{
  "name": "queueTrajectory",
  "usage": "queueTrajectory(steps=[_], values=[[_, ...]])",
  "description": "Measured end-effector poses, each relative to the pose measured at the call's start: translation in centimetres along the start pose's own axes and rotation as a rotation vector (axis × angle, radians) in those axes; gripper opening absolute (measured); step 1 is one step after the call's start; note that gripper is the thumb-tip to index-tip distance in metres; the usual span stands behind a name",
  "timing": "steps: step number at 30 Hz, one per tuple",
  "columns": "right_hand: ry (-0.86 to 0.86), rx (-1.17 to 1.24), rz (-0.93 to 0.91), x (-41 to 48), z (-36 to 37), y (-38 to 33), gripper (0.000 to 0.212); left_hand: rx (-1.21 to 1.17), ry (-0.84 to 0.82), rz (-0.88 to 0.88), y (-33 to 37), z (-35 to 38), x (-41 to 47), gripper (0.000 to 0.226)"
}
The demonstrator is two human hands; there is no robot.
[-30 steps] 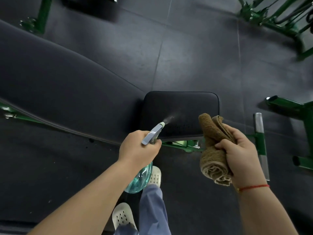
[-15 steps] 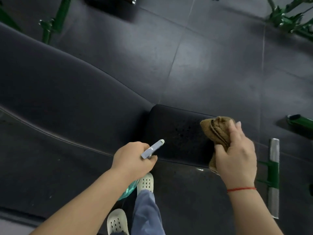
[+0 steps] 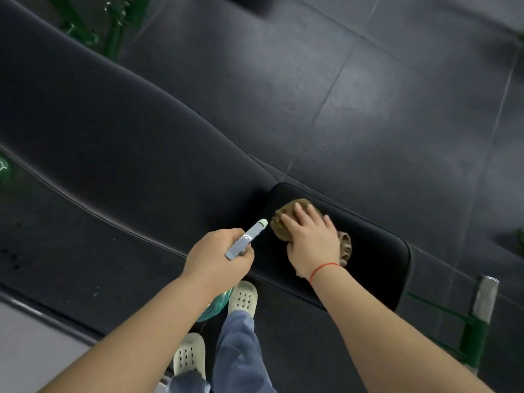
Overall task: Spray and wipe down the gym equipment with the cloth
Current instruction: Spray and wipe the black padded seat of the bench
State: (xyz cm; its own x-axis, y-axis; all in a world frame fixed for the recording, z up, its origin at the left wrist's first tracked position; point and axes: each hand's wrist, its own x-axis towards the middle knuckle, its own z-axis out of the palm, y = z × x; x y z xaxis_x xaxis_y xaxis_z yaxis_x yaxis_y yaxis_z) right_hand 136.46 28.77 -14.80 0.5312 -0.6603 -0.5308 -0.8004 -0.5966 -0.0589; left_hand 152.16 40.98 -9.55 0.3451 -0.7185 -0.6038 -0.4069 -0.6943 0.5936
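Note:
A black padded seat adjoins the long black bench pad. My right hand lies flat, fingers straight, pressing a bunched brown cloth onto the left end of the seat pad. My left hand grips a spray bottle just left of the cloth, its grey nozzle pointing up and right toward the seat. The bottle's teal body shows below my hand, mostly hidden by it.
Green machine frame parts stand at the top left and lower right, the latter with a silver bar. Dark rubber floor tiles lie beyond the bench. My feet in white clogs stand under the seat's near edge.
Spraying has stopped. My right hand moved from beside the seat onto its pad and flattened the cloth there, sliding left. The view tilted and shifted.

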Motion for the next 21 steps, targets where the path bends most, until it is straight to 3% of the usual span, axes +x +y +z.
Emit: queueTrajectory(steps=[7, 13, 21], values=[[-0.263, 0.027, -0.307, -3.0, -0.3, 0.7, 0.054, -0.037, -0.018, -0.029, 0.2, -0.3, 0.2, 0.034], [-0.311, 0.033, -0.455, -6.8, -2.0, 5.3, 0.045, -0.077, -0.055, -0.029, 0.4, -0.1, 0.3, 0.039], [0.073, -0.074, -0.394, -1.9, -1.5, 6.3, 0.055, -0.1, -0.048, -0.025, 0.4, 0.6, 0.9, 0.038]])
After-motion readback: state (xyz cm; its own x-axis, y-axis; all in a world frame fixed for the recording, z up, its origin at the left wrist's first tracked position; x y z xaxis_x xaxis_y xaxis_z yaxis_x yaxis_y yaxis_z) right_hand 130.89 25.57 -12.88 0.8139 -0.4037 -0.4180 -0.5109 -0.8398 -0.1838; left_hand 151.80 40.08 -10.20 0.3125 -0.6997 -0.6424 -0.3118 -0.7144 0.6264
